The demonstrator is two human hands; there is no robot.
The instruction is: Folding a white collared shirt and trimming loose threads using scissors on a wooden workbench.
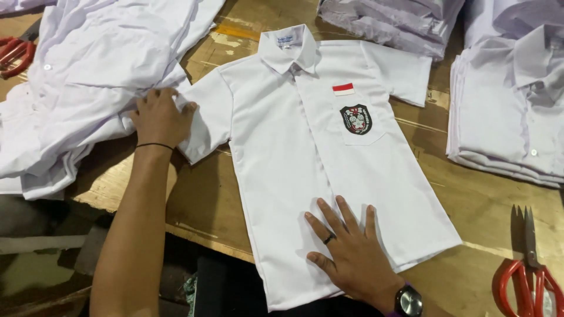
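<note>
A white short-sleeved shirt (294,147) lies flat and face up on a wooden table (205,199), collar at the far end. Its chest pocket carries a small red-and-white flag patch and a dark shield badge (356,119). My right hand (346,246) rests palm down with fingers spread on the shirt's lower front near the hem; it wears a ring and a wristwatch. My left hand (160,114) is closed on white cloth at the edge of the shirt's left sleeve, beside a loose heap of white shirts (88,70). A thin black band circles that wrist.
A stack of folded white shirts (511,111) stands at the right. More white cloth (388,23) lies at the back. Red-handled scissors (529,270) lie at the lower right; another red-handled tool (14,56) sits at the far left. The table's near edge runs below the shirt.
</note>
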